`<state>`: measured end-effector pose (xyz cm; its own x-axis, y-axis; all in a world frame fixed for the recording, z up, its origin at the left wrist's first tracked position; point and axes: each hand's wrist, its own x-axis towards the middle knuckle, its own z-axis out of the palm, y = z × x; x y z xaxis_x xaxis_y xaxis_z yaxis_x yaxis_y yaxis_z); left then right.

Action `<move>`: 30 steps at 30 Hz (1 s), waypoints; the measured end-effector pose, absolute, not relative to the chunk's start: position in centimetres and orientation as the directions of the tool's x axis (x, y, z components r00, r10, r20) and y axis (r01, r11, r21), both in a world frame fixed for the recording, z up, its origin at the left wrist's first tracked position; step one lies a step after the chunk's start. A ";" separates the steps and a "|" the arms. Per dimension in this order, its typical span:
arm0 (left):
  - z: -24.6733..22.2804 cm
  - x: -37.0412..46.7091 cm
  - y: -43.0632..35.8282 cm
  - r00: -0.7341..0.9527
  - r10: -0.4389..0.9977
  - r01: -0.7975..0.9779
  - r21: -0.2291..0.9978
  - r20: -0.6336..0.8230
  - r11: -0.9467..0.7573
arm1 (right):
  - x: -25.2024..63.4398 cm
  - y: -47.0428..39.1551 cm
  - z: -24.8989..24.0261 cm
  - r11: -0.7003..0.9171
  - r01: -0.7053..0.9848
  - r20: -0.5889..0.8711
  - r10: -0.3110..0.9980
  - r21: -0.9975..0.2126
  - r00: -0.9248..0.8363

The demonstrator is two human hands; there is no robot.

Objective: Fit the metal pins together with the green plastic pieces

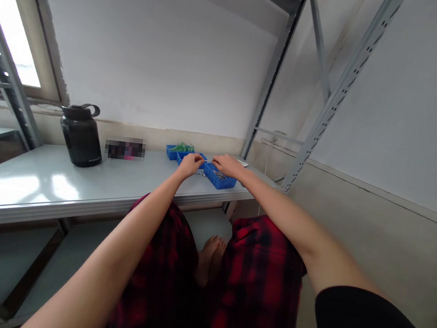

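Observation:
My left hand (pixel 190 164) is closed in a pinch above the middle blue tray (pixel 180 161), and my right hand (pixel 225 165) is pinched just over the right blue tray (pixel 220 182). Between the fingertips of both hands runs a small, thin, light-coloured piece (pixel 208 161), too small to name. Several small metal pieces (pixel 219 174) lie in the right tray. Green pieces (pixel 183 147) fill the back left blue tray (pixel 171 154). A small metal item (pixel 202 174) rests on the table between the hands.
A dark bottle (pixel 82 138) stands on the grey table (pixel 122 179) at the left, beside a blurred dark object (pixel 125 148). Metal shelf posts (pixel 278 71) rise behind and to the right. A white item (pixel 243 163) lies behind my right hand.

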<state>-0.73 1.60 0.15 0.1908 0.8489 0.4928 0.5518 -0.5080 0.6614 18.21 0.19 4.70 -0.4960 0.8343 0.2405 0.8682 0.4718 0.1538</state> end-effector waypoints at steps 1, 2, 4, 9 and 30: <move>0.1 -0.7 1.6 0.186 0.847 0.549 0.663 0.497 -0.510 | 18.2 0.2 4.7 0.471 0.869 0.238 0.836 0.153 -0.495; 0.0 -0.7 1.7 0.182 0.845 0.544 0.665 0.502 -0.512 | 18.2 0.2 4.7 0.470 0.869 0.239 0.836 0.152 -0.494; -0.1 -0.7 1.8 0.176 0.843 0.531 0.672 0.508 -0.516 | 18.2 0.2 4.7 0.470 0.870 0.243 0.835 0.149 -0.493; -0.1 -0.6 1.9 0.151 0.838 0.493 0.695 0.525 -0.524 | 18.3 0.4 4.5 0.472 0.869 0.236 0.836 0.152 -0.495; 0.8 0.1 0.9 0.161 0.839 0.244 0.803 0.520 -0.544 | 17.2 -0.3 4.2 0.591 0.806 0.264 0.780 -0.011 -0.568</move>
<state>0.12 0.88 0.83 0.1609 0.8390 0.5198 0.2443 -0.5441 0.8027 17.22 -0.31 4.25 -0.5680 0.7796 0.2639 0.8064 0.5912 -0.0109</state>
